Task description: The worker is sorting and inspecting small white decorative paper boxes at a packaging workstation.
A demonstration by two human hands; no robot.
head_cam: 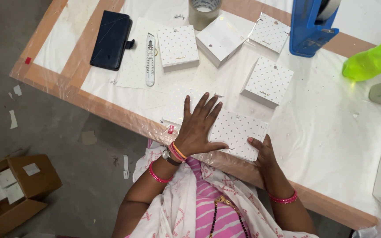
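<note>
Just below the middle of the frame, a white dotted box [237, 132] lies flat at the near edge of the counter [331, 145], directly in front of the person and between the two hands. Its long axis runs roughly left to right across the frame, tilting slightly down toward the right.

The left hand [199, 125] lies spread and flat, palm down, covering the box's left end, with the fingers pointing toward the upper part of the frame and partly resting on the pale sheet beside the box. The right hand [263, 152] sits at the lower right corner of the box, thumb pressed against its near edge; the rest of its fingers are hidden, so how far it wraps the box cannot be told. Both hands touch the box, and the left covers more of it.

Three more dotted boxes [178, 46] sit well apart toward the upper middle, with a utility knife [150, 59] and a dark wallet case [110, 39] to the upper left.
</note>
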